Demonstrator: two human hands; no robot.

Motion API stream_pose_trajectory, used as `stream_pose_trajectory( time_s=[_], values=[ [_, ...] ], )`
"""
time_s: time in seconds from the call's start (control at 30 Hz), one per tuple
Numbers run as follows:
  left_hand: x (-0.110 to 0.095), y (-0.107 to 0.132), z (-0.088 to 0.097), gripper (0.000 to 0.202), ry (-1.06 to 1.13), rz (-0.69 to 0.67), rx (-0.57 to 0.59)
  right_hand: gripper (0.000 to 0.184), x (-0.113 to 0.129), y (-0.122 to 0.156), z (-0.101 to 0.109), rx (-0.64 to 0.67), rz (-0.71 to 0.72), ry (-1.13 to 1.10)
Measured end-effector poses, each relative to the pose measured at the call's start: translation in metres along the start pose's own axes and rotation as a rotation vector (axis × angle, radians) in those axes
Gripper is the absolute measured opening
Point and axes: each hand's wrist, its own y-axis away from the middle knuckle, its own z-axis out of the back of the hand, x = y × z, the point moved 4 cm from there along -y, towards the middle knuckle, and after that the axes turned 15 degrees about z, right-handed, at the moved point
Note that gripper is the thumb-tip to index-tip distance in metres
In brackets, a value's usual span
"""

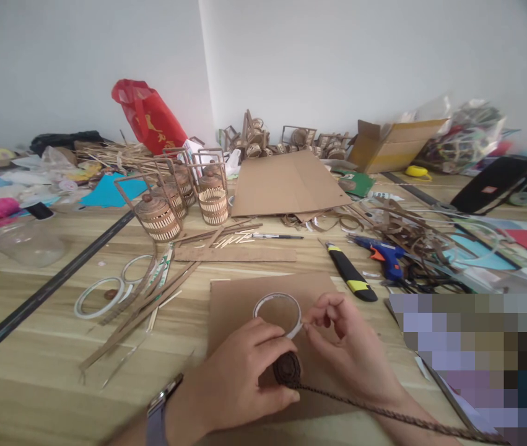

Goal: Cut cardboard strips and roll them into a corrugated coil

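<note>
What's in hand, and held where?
Left hand: the coil, by its rim, between thumb and fingers. Right hand: fingertips at the tape roll's right edge, seemingly pinching a loose end; too small to be sure.

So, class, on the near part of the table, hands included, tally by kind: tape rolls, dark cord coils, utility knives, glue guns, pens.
Tape rolls: 3
Dark cord coil: 1
Utility knife: 1
Glue gun: 1
Pen: 1
Total: 7
</note>
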Motion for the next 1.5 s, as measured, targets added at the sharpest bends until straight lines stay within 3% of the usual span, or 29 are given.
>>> stream_pose_trajectory(
  time_s=[0.13, 0.23, 0.3, 0.4, 0.53, 0.7, 0.8, 0.93, 1.1, 1.3, 1.5],
  values=[
    [0.002, 0.002, 0.004, 0.039, 0.058, -0.002, -0.034, 0.03, -0.032, 0.0, 0.021, -0.29, -0.378, -0.322],
    [0.009, -0.001, 0.005, 0.037, 0.091, 0.056, -0.044, 0.043, -0.045, -0.005, 0.038, -0.41, -0.425, -0.364],
    [0.014, -0.004, 0.003, 0.035, 0.069, 0.091, -0.042, 0.042, -0.041, -0.006, 0.039, -0.394, -0.434, -0.41],
    [0.017, -0.006, 0.001, 0.035, 0.035, 0.085, -0.089, 0.031, -0.021, -0.005, 0.02, -0.271, -0.454, -0.657],
    [0.012, -0.005, 0.003, 0.037, 0.101, -0.029, -0.211, 0.027, 0.006, 0.006, -0.009, -0.195, -0.526, -1.03],
    [0.006, 0.0, 0.007, 0.04, 0.111, -0.169, -0.391, 0.024, 0.017, 0.02, -0.025, -0.148, -0.659, -1.253],
    [0.004, 0.003, 0.006, 0.043, 0.085, -0.192, -0.425, 0.031, 0.021, 0.019, -0.025, -0.126, -0.603, -1.271],
    [0.005, 0.004, 0.006, 0.042, 0.109, -0.181, -0.412, 0.058, 0.023, 0.017, -0.02, -0.128, -0.462, -1.083],
    [0.008, 0.004, 0.006, 0.041, 0.217, -0.138, -0.42, 0.055, 0.022, 0.02, -0.012, -0.212, -0.241, -0.772],
    [0.009, 0.0, 0.0, 0.041, 0.357, -0.001, -0.349, 0.081, 0.037, 0.022, -0.008, -0.192, 0.044, -0.569],
    [0.013, -0.002, -0.01, 0.036, 0.491, 0.124, -0.27, 0.079, 0.042, 0.016, -0.008, -0.239, 0.094, -0.49]
  ],
)
